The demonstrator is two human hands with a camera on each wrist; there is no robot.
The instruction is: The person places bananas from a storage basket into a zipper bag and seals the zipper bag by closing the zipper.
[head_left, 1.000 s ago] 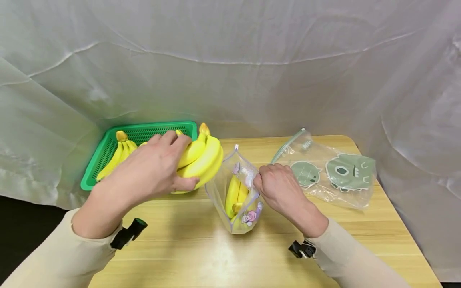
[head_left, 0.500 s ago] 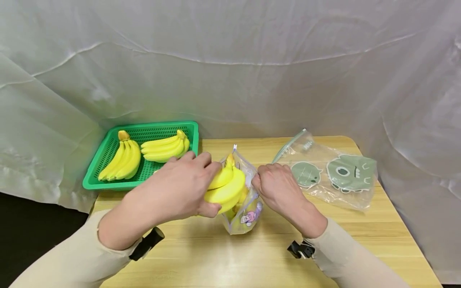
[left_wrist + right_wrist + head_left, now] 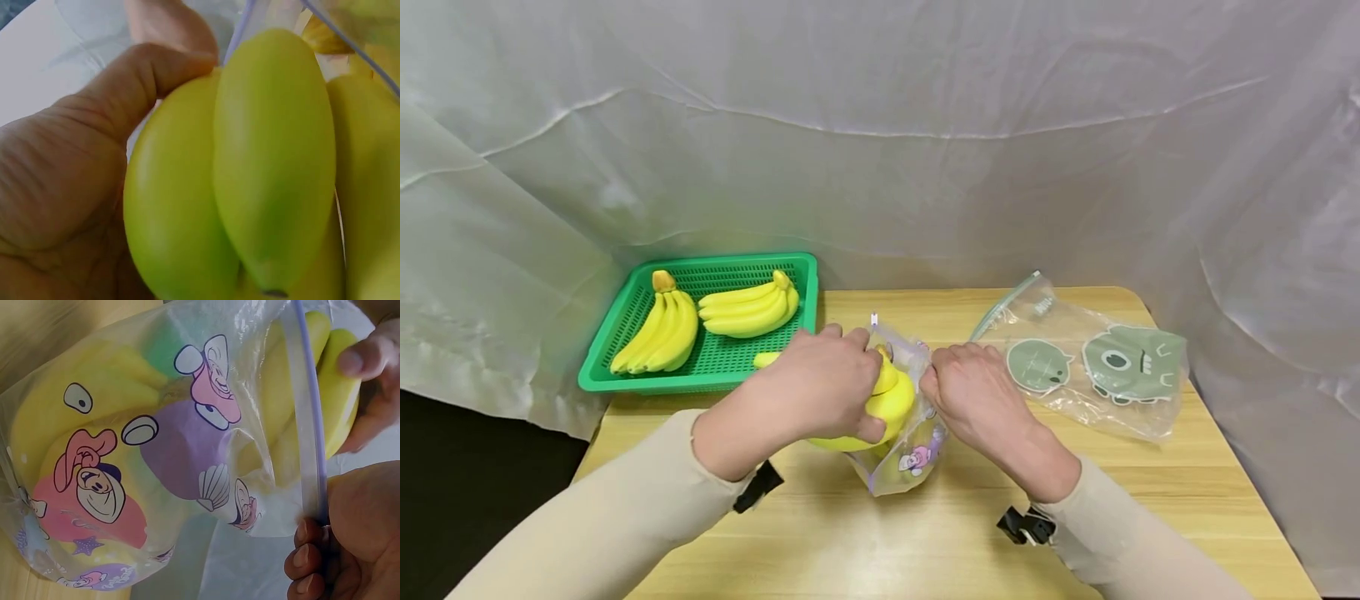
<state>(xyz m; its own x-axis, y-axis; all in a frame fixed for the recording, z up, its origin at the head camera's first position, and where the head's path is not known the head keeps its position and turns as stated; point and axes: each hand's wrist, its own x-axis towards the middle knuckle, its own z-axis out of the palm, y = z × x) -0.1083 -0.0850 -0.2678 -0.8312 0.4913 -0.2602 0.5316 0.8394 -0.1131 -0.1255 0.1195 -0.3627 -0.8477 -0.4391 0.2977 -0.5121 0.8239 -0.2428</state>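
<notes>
My left hand [image 3: 831,379] grips a bunch of yellow bananas [image 3: 893,406] at the mouth of a clear zip bag [image 3: 917,462] printed with cartoon figures. In the left wrist view, the thumb curls against the gripped bananas [image 3: 275,144], whose greenish tips face the camera. At the bag's right rim, my right hand [image 3: 977,387] pinches the edge with curled fingers. The right wrist view has the zip bag [image 3: 181,456] with its purple-edged mouth towards the hands. Through its film show bananas [image 3: 69,369] lying inside, and the gripped bunch reaches partly past the rim.
A green basket [image 3: 597,367] stands at the back left. Inside it lie a banana bunch [image 3: 662,329] on the left and another banana bunch [image 3: 751,310] on the right. To the right, a flat clear zip bag [image 3: 1067,408] with green monster prints lies on the wooden table [image 3: 1120,500].
My left hand has carried the banana bunch rightward from over the basket into the bag's mouth. The right hand has kept its hold on the rim. The bag's mouth has shifted slightly.
</notes>
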